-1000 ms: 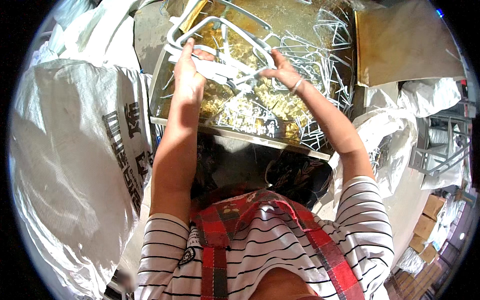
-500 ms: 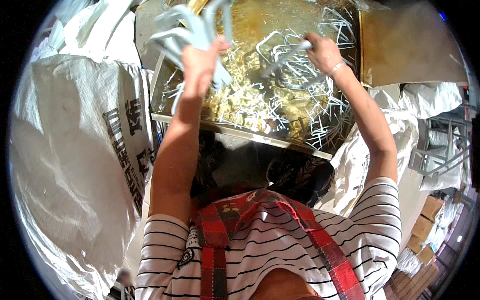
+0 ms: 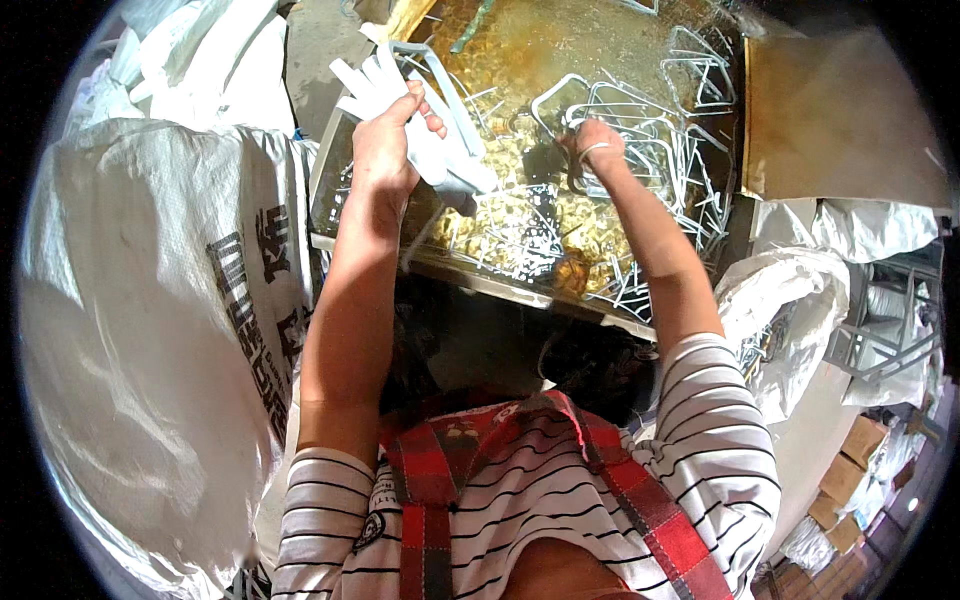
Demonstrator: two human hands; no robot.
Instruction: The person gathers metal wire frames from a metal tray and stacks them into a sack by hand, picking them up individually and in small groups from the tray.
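My left hand (image 3: 388,145) is closed round a bundle of light grey U-shaped bars (image 3: 437,160), held above the left part of a shallow metal-rimmed tray (image 3: 490,282). The bars point in slightly different directions. My right hand (image 3: 604,150), its fingers curled, is over the tray at the left edge of a loose heap of similar bent bars (image 3: 655,110). A dark curved shape shows just below its fingers; what they hold cannot be made out. Many thin whitish sticks (image 3: 625,290) lie scattered on the tray's wet-looking, yellow-brown bottom.
A large white woven sack (image 3: 150,300) stands close on my left. A brown board (image 3: 845,120) rises at the tray's right side. Below it, an open white sack (image 3: 790,300) has thin pieces inside. Cardboard boxes (image 3: 850,450) are stacked farther right.
My right hand has moved left and down toward the heap; the grey bar it held is no longer plainly visible. My left hand has come slightly lower, still gripping the bundle.
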